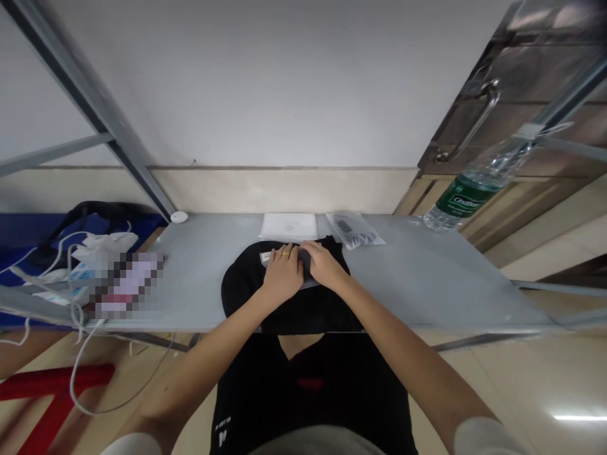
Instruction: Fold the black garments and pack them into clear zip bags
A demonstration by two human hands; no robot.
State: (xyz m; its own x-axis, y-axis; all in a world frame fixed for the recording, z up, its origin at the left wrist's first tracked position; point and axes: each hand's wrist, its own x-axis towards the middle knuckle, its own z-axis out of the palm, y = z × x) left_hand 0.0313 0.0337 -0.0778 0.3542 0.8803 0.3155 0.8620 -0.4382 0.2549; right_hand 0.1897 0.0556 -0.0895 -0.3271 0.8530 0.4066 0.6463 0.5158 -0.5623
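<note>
A black garment (pixel 303 303) lies on the grey table (pixel 427 278) in front of me, with a white label near its far edge. My left hand (pixel 283 273), a gold ring on one finger, rests on the garment with fingers curled over a small dark grey item (pixel 307 262). My right hand (pixel 324 262) presses on the same item from the right. The two hands touch each other. What the grey item is cannot be made out.
A white flat packet (pixel 289 225) and a clear plastic bag with a dark item (pixel 355 229) lie behind the garment. A plastic water bottle (pixel 478 184) stands at the far right. A small white round object (pixel 179 217), cables and clutter sit left. Metal frame bars rise at both sides.
</note>
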